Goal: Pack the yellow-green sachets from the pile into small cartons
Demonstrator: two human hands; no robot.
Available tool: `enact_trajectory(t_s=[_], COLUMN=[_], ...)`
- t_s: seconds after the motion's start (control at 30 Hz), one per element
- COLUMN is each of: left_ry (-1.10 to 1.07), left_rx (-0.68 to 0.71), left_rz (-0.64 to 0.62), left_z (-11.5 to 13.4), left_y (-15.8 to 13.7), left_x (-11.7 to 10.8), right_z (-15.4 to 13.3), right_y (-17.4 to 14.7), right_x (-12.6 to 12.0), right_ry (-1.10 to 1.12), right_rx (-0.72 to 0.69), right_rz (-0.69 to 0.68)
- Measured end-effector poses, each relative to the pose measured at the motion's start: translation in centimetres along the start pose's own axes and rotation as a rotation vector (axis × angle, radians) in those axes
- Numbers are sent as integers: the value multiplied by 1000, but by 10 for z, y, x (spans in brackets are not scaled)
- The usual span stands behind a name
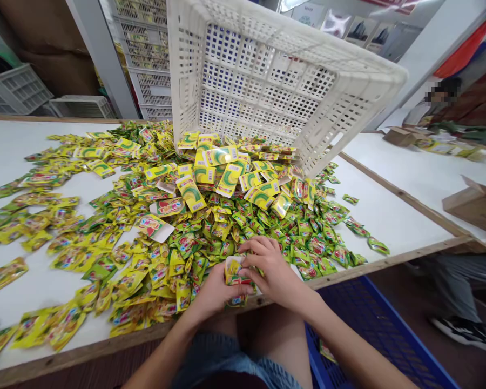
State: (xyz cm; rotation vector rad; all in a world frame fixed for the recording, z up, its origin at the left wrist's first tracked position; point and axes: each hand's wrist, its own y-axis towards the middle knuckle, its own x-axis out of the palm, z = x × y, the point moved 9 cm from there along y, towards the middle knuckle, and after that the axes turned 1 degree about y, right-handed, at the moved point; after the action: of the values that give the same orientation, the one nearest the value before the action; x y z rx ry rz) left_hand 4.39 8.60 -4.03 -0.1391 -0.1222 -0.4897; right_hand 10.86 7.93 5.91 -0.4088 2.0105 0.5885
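Close to the table's near edge, my left hand [214, 294] is closed around a small open box [232, 266] with yellow and green packets showing in its mouth. My right hand [270, 269] bends its fingers over the box's open top and right side, gripping there; whether a packet is pinched under them is hidden. Beyond both hands spreads a heap of small shiny sachets, yellow ones [133, 281] to the left and green ones [311, 243] to the right. Several flat yellow cartons [191, 193] with green bands lie on top of the heap.
A large white plastic crate [267, 70] stands tipped on its side behind the heap, its opening towards me. The white table [8, 146] has a wooden rim. Below right is a blue crate [360, 324]. Cardboard boxes [476, 205] and a seated person [437, 102] are at the right.
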Motion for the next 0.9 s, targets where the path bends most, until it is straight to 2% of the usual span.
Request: enact_trajectory(t_s=[0.13,0.37,0.47,0.6,0.67,0.77,0.9], left_ry=[53,142,176,181,163,138,117], left_rx=[56,169,181,152,137,117,116], left_rz=[71,289,263,230,217,210,172], left_z=[4,13,15,14,13,11,12], left_y=[-2,-23,-28,-27,-24,-18,-10], left_x=[-7,-23,-19,-19,-21,-29,-35], right_z=[-2,22,29,45,51,51,42], right_y=[-2,-15,-21,-41,-51,-59,-51], right_x=[11,24,25,27,36,48,47], right_ry=[30,80,252,577,698,714,608], right_rx=[11,179,220,350,412,438,363], right_rz=[-85,6,113,377,460,486,436])
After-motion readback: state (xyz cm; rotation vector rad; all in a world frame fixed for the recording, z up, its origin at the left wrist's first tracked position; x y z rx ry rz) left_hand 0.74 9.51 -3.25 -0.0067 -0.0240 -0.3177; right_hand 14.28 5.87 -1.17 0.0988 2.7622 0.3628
